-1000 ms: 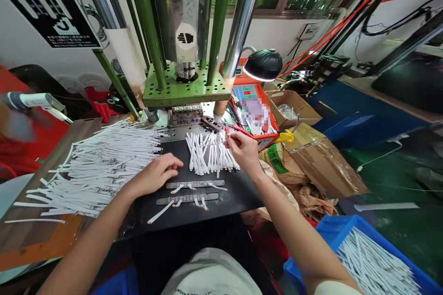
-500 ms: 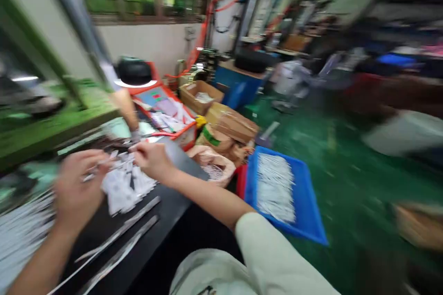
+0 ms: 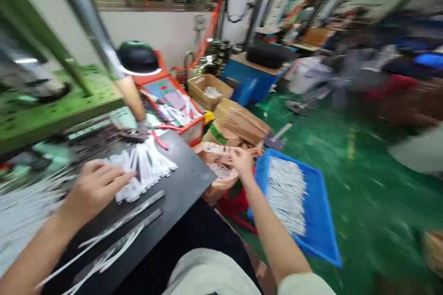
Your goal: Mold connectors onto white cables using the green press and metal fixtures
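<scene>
My left hand (image 3: 98, 186) reaches over the left side of a fanned pile of white strips (image 3: 148, 163) on the black tabletop (image 3: 188, 168). Its fingers are stretched out, with nothing visibly held. Out past the table's right edge, my right hand (image 3: 242, 163) is closed in a pinch on a pale flat strip with dark marks (image 3: 217, 149). That strip is above an open bag (image 3: 221, 186) with thin white pieces inside. Nearer me on the tabletop lie two bundles of long thin white strips (image 3: 138, 209).
A blue tray (image 3: 320, 203) of thin white pieces stands at right. Behind the bag are cardboard boxes (image 3: 242, 122). A red-orange box (image 3: 192, 131), a black lamp (image 3: 137, 56) and red-handled pliers (image 3: 159, 140) are at the table's far side. Green machinery (image 3: 86, 101) rises at left.
My right hand has moved right, from above the white strips to over the bag, carrying the pale strip. My left hand has come lower and its fingers have straightened. The view has shifted.
</scene>
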The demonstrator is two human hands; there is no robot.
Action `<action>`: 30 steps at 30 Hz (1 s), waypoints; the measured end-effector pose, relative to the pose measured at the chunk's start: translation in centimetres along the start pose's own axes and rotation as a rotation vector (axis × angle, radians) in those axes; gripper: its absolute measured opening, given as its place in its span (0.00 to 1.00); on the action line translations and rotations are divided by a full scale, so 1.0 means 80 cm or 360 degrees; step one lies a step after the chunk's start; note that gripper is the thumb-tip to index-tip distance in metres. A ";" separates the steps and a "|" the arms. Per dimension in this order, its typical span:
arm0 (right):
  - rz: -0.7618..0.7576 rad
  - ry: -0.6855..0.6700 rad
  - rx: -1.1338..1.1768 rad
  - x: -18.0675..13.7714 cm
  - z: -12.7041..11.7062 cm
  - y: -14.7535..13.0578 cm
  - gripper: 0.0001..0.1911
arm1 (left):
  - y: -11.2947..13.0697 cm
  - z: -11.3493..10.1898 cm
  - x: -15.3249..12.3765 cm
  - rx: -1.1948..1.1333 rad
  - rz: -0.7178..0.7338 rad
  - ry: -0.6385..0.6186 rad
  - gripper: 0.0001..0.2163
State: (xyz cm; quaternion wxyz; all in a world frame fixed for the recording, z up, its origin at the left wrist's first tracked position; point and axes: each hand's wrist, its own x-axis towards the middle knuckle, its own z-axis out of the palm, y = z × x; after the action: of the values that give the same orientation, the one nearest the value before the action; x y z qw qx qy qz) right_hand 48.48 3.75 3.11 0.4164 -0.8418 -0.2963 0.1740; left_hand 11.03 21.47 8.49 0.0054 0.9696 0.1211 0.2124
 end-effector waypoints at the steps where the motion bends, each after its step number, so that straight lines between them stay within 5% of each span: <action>1: -0.0011 -0.0018 -0.0068 0.005 -0.002 0.012 0.15 | 0.005 -0.003 -0.011 0.0107 0.0011 -0.0058 0.12; 4: -0.0132 -0.0063 -0.0204 0.009 0.012 0.022 0.16 | 0.010 0.003 -0.026 0.0193 -0.0095 -0.0188 0.10; 6: -0.0501 -0.0174 -0.0155 -0.007 0.033 0.004 0.16 | 0.010 0.002 -0.040 0.0111 -0.0321 -0.0215 0.11; 10: -0.1473 -0.0922 0.0215 -0.073 0.081 -0.073 0.11 | 0.036 -0.029 -0.084 -0.0304 -0.0785 -0.0221 0.14; 12: -0.1737 -0.1231 0.0332 -0.104 0.105 -0.108 0.13 | 0.059 -0.045 -0.104 -0.0550 -0.0955 -0.0208 0.13; 14: -0.1874 -0.1307 0.0395 -0.126 0.127 -0.128 0.14 | 0.079 -0.052 -0.116 -0.0747 -0.1041 -0.0210 0.13; 18: -0.1909 -0.1253 0.0490 -0.145 0.148 -0.132 0.13 | 0.097 -0.039 -0.115 -0.0992 -0.0978 -0.0185 0.14; 23: -0.1558 -0.1168 0.0376 -0.112 0.142 -0.143 0.08 | 0.093 -0.022 -0.097 -0.1077 -0.0940 0.0046 0.15; 26: -0.1325 -0.1085 -0.0047 -0.059 0.144 -0.154 0.14 | 0.082 -0.023 -0.081 -0.1106 -0.1333 0.0249 0.16; 30: -0.1158 -0.1052 -0.0595 0.002 0.158 -0.162 0.12 | 0.053 -0.023 -0.055 -0.0807 -0.1890 -0.0074 0.19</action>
State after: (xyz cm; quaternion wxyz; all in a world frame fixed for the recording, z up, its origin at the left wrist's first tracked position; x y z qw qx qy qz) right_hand 37.19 17.59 5.99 0.1769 -0.6445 -0.7110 0.2186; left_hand 7.36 16.20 8.58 0.3534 0.7106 0.5829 0.1741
